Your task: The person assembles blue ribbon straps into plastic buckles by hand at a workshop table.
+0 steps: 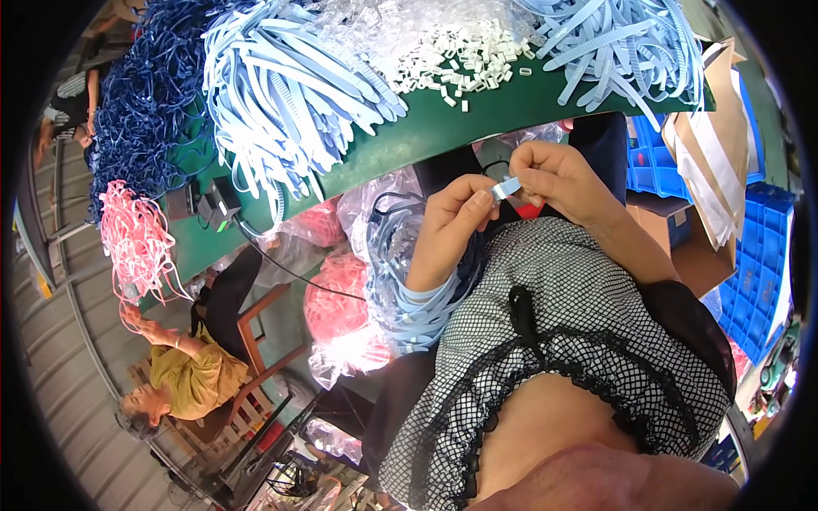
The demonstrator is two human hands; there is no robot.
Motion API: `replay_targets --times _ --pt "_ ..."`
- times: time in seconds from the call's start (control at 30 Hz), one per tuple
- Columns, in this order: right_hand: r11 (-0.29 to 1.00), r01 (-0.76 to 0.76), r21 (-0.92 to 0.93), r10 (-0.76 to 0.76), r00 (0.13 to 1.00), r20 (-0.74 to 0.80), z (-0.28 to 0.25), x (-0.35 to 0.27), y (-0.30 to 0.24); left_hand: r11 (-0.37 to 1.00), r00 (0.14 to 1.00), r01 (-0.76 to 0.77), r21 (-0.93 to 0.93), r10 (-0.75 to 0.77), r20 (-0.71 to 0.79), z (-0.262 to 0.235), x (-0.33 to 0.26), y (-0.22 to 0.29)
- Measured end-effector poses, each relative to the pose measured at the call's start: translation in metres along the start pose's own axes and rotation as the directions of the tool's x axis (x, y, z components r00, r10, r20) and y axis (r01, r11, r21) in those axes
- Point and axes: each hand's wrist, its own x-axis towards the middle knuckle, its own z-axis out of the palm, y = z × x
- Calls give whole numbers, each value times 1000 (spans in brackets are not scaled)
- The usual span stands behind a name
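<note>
Head view shows the left hand (456,211) and right hand (558,179) close together, the fingers of each pinched closed on a light-blue strap (507,187) between them, on the wearer's side of the green tabletop (383,152), where pale straps (290,94) and small white loops (469,64) lie heaped.

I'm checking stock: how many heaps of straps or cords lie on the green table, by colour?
Dark blue heap: 1
Light blue heaps: 2
Pink heap: 1
Total: 4
</note>
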Motion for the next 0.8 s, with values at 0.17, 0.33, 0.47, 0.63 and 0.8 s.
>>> replay_targets --times 0.17,0.33,0.47,0.63,0.8 --pt "988 22 154 -22 1000 -5 -5 2 6 993 999 -2 -116 9 54 -7 -2 -2" --pt "994 1 108 0 1000 -9 -1 4 3 975 1000 -3 -224 3 1 -5 -1 -1" --pt "995 25 95 -26 1000 7 -2 5 5 956 999 -30 -292 17 -50 -5 -1 -5" --pt "997 50 63 -50 999 -10 -3 4 5 969 995 -64 -239 44 -88 -5 -3 -9" --pt "996 61 -66 -61 998 2 -4 0 0 960 998 -42 -276 26 -61 -3 -5 -3"
